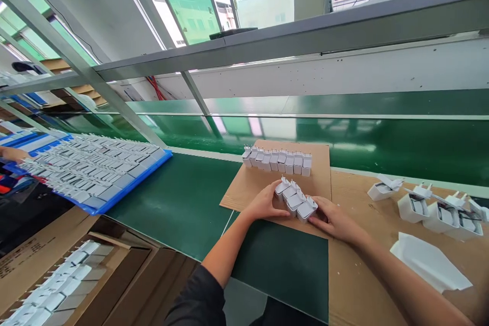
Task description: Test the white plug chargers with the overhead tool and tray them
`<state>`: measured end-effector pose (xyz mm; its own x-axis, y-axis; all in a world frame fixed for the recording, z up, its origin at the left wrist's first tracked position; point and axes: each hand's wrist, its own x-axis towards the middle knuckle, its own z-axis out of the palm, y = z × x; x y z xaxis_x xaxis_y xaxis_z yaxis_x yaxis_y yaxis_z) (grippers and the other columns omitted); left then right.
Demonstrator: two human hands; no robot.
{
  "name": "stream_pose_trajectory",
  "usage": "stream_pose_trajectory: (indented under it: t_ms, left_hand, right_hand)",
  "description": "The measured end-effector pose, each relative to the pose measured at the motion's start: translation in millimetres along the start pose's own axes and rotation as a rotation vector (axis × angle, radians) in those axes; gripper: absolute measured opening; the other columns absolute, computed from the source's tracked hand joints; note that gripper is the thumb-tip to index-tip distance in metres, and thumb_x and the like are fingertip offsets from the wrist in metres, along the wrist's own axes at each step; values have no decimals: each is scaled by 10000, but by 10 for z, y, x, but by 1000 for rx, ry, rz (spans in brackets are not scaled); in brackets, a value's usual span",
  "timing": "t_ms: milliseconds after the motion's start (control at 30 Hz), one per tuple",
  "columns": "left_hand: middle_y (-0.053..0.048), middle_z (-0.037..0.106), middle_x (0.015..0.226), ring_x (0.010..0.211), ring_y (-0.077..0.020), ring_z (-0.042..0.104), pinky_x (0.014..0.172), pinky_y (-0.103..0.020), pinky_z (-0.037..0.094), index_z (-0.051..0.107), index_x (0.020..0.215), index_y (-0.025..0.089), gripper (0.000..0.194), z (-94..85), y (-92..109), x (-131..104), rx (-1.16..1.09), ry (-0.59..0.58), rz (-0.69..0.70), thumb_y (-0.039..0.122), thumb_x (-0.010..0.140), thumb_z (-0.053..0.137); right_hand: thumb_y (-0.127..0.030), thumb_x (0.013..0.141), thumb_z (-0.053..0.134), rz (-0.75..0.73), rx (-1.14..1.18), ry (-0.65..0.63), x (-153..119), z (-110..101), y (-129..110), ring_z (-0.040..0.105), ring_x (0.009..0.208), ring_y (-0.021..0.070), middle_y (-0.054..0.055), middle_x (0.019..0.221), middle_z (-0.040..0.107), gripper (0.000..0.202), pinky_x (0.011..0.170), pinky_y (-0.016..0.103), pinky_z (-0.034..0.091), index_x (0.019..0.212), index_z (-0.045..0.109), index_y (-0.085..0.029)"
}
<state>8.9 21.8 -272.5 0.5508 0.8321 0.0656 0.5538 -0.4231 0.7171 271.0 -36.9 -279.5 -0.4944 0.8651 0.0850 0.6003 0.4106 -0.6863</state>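
Observation:
A short row of white plug adapters [296, 199] is squeezed between my two hands above the cardboard sheet. My left hand [266, 202] presses on the row's left end, thumb in front and fingers behind. On the right end, my right hand [329, 218] holds the last adapter with thumb and fingers. Just behind them, a longer row of white adapters [277, 160] stands upright on the brown cardboard [244, 186], prongs pointing up.
At the left, a blue tray [114, 197] holds many white adapters, with another person's hand [13, 154] beside it. Below is a carton [126, 265] of adapters. Open white housings [439, 214] and a white sheet [430, 262] lie right. A metal rail [267, 43] crosses above.

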Motion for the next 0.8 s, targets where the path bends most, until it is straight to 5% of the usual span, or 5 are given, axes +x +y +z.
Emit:
stream_pose_trajectory:
  t_ms: [233,500,800]
  left_hand:
    - [-165,440,1400,1301,-323,424,1108,-465,335,369,1370,174,938,64,-56,50,-191,68,-5,443,593,821]
    - [-115,582,1229,1100,-248,594,953,-392,479,471,1262,198,701,-216,-213,43,-479,6,-22,398,668,785]
    - [-102,697,1048,1024,-291,648,906,-409,519,573,1153,171,734,-682,-383,-106,-358,124,-268,674,628,674]
  right_hand:
    - [-428,871,526,20,-7,-43,68,-23,-21,536,1187,310,153,1371,521,641,966,459,471,1427,332,-176]
    - [-346,914,442,-10,-186,-317,333,-256,-171,461,1315,275,120,1506,382,597,1072,426,399,1462,250,-207]
    - [-243,828,598,4,-272,-300,948,-164,-402,594,1151,310,143,1272,619,412,934,419,486,1231,544,-175]
